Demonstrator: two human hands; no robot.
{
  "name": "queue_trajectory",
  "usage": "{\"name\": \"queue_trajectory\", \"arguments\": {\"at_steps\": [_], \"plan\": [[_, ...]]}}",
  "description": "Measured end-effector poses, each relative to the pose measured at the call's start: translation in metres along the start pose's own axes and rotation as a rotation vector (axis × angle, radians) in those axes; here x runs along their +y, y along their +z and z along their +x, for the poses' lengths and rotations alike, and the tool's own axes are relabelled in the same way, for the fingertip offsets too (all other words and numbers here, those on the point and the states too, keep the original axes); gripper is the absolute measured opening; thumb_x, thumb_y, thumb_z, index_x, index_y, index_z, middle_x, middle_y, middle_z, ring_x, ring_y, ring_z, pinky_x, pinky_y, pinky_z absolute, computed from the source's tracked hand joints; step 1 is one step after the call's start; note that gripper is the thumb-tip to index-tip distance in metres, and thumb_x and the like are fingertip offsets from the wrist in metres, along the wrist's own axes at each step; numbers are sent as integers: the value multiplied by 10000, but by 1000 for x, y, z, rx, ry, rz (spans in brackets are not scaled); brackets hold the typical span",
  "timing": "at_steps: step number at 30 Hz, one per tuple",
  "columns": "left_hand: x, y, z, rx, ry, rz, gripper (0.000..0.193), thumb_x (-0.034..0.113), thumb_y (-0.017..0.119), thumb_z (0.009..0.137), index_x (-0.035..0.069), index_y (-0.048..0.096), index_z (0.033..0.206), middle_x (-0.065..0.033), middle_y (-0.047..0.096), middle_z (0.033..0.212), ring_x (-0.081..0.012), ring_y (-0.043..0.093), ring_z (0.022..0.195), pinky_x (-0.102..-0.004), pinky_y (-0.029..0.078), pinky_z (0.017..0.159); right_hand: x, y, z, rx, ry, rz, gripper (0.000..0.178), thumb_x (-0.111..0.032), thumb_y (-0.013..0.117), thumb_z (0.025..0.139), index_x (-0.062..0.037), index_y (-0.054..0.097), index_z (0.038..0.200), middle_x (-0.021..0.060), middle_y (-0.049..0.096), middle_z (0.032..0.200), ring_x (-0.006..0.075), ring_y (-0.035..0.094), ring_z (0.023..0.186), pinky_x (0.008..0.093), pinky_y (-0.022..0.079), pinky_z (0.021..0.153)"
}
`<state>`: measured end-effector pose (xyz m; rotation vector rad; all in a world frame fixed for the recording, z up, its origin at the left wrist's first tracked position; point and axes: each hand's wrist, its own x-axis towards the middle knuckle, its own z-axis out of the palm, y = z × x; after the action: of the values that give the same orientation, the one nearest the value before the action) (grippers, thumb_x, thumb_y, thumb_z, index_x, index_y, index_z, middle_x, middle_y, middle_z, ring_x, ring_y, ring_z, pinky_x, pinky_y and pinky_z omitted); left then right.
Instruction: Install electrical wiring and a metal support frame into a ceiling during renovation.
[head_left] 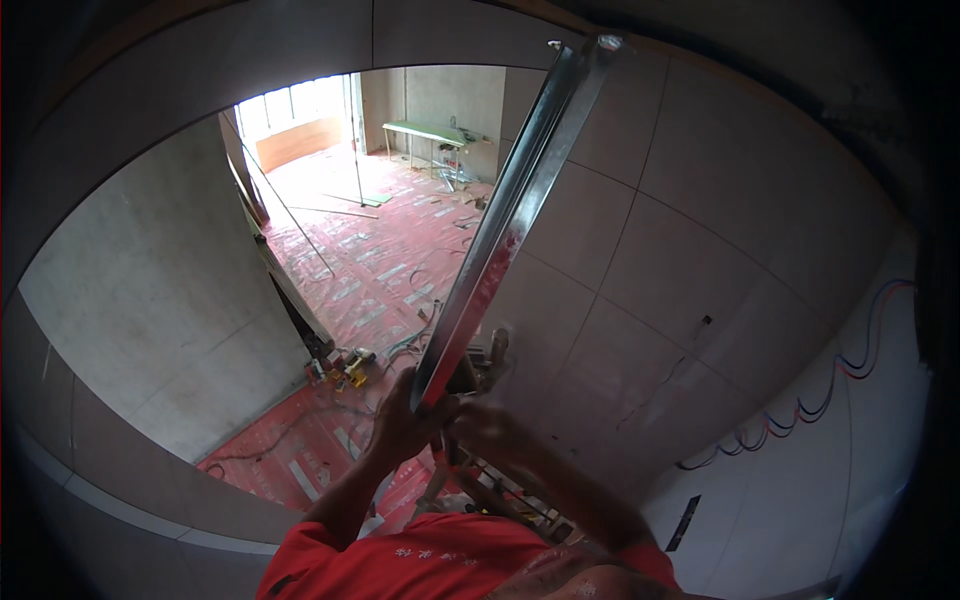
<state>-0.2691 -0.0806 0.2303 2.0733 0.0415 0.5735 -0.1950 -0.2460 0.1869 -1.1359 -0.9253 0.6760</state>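
A long, shiny metal channel [508, 215] slants from the middle of the view up to the upper right. Its far end reaches up near the ceiling edge, above the tiled wall. My left hand [402, 425] is wrapped around the lower end of the channel. Close beside it, my right hand [478, 425] is closed at the same end, fingers curled. Whatever it grips there is too dark to make out.
Red protective sheeting [375, 270] covers the floor. A yellow power tool [355, 370] lies by the left wall panel [170, 320]. A green-topped table [430, 131] stands at the back. Red and blue wires [800, 415] hang along the right wall. Large tiles [670, 300] line the wall at right.
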Motion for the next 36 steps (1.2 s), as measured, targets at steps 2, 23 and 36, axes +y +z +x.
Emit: {"name": "queue_trajectory", "arguments": {"at_steps": [2,23,36], "plan": [[1,3,4,5,47,-14,426,284,742,782,40,541,1068,-145,629,885,-291,648,826,-401,502,718,8,23,-9,91,235,6,205,-178,638,911,-38,582,1049,1,613,863,84,568,764,271,474,677],[-117,5,10,105,-170,-315,255,120,652,857,15,533,1058,-49,591,853,-108,522,699,-247,442,593,-297,-172,-134,953,-305,-560,437,30,482,800,76,471,1234,130,542,1214,183,591,944,411,544,932],[-100,-13,-3,126,-332,-139,364,157,677,841,47,599,1179,-133,613,1087,-274,633,898,-322,549,724,-419,-238,-119,1286,-277,-764,129,34,519,704,39,518,833,66,463,693,169,508,604,519,502,942]]}}
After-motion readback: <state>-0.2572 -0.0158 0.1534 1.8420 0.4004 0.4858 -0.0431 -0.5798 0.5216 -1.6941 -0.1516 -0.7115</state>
